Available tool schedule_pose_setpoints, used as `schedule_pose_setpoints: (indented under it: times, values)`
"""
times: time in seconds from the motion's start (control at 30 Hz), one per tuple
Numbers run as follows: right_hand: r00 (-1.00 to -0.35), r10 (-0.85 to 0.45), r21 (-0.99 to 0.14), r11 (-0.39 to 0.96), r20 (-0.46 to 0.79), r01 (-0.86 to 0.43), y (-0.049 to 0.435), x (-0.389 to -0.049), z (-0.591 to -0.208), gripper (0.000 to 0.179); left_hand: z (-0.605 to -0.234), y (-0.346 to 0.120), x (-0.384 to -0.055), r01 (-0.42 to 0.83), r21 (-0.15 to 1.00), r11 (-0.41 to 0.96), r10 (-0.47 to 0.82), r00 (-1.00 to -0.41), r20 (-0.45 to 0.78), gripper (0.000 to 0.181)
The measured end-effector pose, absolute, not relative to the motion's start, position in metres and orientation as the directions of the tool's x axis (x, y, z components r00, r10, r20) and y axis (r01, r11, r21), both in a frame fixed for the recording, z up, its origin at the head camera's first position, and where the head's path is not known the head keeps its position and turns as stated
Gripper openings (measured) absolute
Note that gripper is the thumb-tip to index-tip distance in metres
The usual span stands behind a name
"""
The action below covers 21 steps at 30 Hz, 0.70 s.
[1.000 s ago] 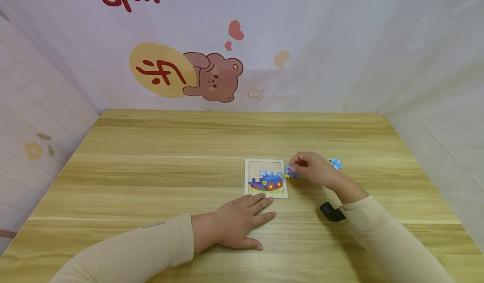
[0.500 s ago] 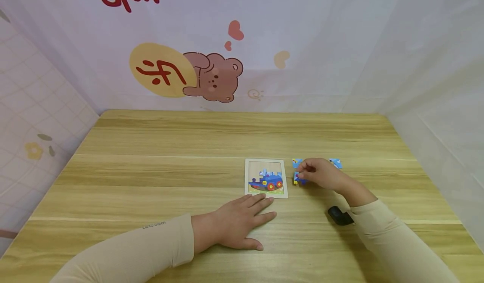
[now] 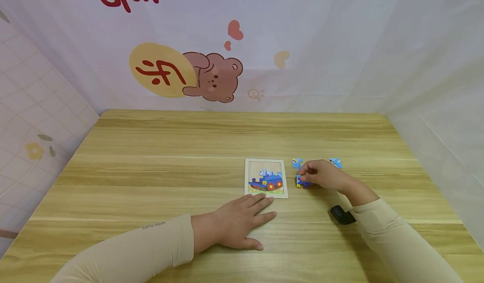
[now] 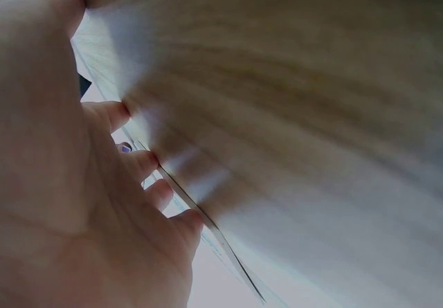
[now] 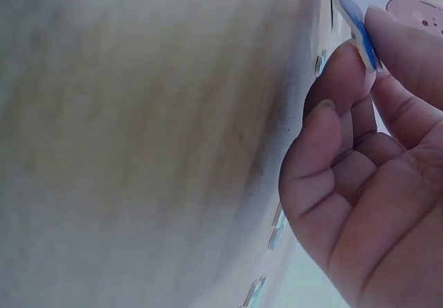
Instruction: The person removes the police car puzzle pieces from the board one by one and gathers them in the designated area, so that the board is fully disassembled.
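Note:
A square puzzle tray [image 3: 247, 178] with a pale frame lies on the wooden table, its lower part filled with pieces of a blue train picture and its upper part bare wood. My left hand [image 3: 240, 222] lies flat with fingers spread, fingertips at the tray's near edge. Right of the tray, my right hand [image 3: 325, 175] pinches a blue puzzle piece [image 3: 301, 181] between thumb and fingers. In the right wrist view that puzzle piece [image 5: 356, 24] shows edge-on, tilted above the table. A light-blue puzzle piece [image 3: 297, 162] lies just beyond the right fingertips, partly covered.
Another light-blue puzzle piece [image 3: 335, 162] lies behind the right hand. A black wrist camera [image 3: 342, 215] sticks out from the right sleeve, low over the table [image 3: 170, 148]. A curtain with a bear print [image 3: 217, 79] hangs beyond the table's far edge.
My right hand has moved right, away from the tray, with the pinched puzzle piece. The light-blue piece near its fingertips has come into sight. My left hand has stayed in place.

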State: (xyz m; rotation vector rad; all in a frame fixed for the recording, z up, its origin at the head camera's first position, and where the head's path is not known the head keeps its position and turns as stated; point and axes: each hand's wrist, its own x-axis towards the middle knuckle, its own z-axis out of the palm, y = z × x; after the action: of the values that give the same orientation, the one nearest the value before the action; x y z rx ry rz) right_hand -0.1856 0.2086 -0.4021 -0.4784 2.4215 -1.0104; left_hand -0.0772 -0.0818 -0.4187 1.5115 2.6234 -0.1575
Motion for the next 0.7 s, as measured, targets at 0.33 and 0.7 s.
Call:
schedule_pose_setpoints:
  times: [0.33,0.7]
  values:
    - [-0.824,-0.495,-0.710,0.682,-0.275,-0.173,0.2052,-0.1849,-0.4009,0.011,-0.4181,-0.0822,-0.0769,0.865,-0.027,0.501,0.853,-0.498,-0.156,0.076]
    - [-0.833,-0.488,-0.641,0.733,-0.261,-0.228,0.2013,-0.1853,-0.4022,0.006,-0.4181,-0.0825,-0.0770,0.865,-0.031,0.500,0.854,-0.499,-0.148,0.075]
